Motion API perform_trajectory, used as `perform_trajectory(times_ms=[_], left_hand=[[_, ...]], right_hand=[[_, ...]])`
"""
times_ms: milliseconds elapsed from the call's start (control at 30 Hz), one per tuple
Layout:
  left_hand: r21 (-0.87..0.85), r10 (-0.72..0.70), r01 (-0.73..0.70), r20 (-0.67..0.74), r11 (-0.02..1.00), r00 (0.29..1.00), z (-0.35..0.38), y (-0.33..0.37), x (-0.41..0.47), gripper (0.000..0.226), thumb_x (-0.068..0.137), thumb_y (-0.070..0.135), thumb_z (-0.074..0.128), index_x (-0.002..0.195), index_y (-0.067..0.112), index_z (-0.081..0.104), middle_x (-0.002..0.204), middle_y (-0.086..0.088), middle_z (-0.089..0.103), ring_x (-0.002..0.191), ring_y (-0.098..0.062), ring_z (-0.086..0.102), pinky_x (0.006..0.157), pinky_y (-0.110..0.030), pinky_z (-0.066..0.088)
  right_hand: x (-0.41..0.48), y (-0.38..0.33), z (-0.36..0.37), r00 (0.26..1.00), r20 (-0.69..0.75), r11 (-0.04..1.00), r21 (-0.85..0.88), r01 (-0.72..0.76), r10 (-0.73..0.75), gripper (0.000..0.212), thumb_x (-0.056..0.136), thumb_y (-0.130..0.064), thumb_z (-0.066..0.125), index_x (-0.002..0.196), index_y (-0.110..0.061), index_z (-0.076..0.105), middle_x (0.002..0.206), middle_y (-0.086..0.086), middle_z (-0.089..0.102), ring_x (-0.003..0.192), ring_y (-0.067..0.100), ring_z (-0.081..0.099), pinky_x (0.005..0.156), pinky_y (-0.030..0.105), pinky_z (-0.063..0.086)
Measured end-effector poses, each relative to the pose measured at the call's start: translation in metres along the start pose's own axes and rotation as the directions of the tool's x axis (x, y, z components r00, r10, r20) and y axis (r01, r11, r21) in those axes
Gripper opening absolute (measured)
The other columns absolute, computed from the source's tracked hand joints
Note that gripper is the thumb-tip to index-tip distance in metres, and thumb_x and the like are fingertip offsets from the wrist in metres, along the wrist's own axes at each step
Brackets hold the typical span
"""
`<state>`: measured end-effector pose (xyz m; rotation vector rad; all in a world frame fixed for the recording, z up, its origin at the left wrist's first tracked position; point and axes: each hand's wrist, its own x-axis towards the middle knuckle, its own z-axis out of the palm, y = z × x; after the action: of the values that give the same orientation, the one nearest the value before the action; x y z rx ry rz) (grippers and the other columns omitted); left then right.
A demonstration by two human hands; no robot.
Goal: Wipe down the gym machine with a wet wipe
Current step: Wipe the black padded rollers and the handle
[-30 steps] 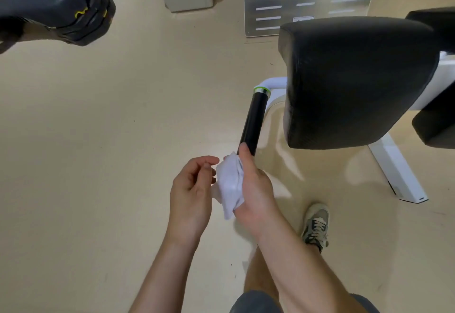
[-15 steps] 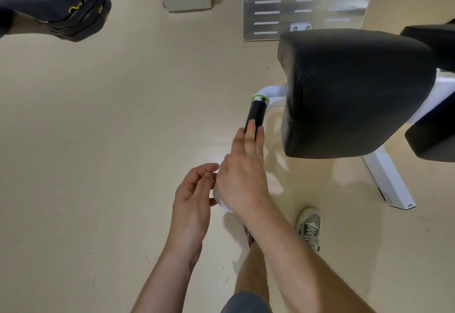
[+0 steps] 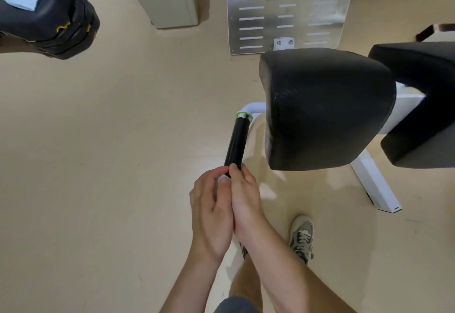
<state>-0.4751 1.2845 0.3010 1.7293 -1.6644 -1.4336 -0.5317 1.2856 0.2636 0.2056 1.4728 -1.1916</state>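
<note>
A single view, worn on the person's head; it looks forward and steeply down, so the black handle (image 3: 236,140) sits near mid-frame, seen from above along its length; the lens is wide and takes in much floor (image 3: 110,165) left of the handle; the left hand (image 3: 211,211) and right hand (image 3: 243,197) meet at the handle's near end, close to the camera; the seat pad (image 3: 325,110) lies right of the handle, the metal plate (image 3: 283,9) beyond it, a shoe (image 3: 301,237) nearer and to the right.
</note>
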Motion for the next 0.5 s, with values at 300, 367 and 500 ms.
perform_trajectory(times_ms=[300,367,500], left_hand=[[0.178,0.091,-0.106,0.095,0.978,0.991,-0.005,-0.017,-0.031,0.014,0.093,0.044,0.051,0.099,0.048,0.063,0.133,0.031,0.035,0.130,0.008,0.023,0.093,-0.003,0.026],[0.208,0.074,-0.086,0.065,0.974,0.995,-0.005,-0.017,-0.029,0.012,0.087,0.030,0.068,0.085,0.042,0.070,0.131,0.030,0.038,0.127,0.008,0.024,0.089,-0.004,0.033],[0.256,0.210,-0.203,0.002,0.945,0.978,0.004,0.010,-0.029,0.014,0.082,0.026,0.071,0.079,0.039,0.070,0.119,0.026,0.048,0.118,0.006,0.035,0.077,-0.010,0.040]], right_hand=[[-0.058,0.001,-0.038,0.950,0.237,0.872,0.396,-0.287,0.205,0.024,0.094,-0.024,0.057,0.105,-0.003,0.058,0.090,0.008,0.070,0.084,0.022,0.070,0.073,0.033,0.056],[-0.056,-0.012,-0.047,0.938,0.256,0.805,0.489,-0.335,0.235,0.030,0.095,-0.021,0.054,0.114,0.002,0.056,0.103,0.020,0.066,0.085,0.032,0.071,0.068,0.036,0.058],[-0.059,-0.045,-0.073,0.959,0.262,0.841,0.492,-0.225,0.104,0.033,0.083,-0.021,0.060,0.110,-0.002,0.065,0.109,0.018,0.067,0.089,0.037,0.070,0.076,0.046,0.057]])
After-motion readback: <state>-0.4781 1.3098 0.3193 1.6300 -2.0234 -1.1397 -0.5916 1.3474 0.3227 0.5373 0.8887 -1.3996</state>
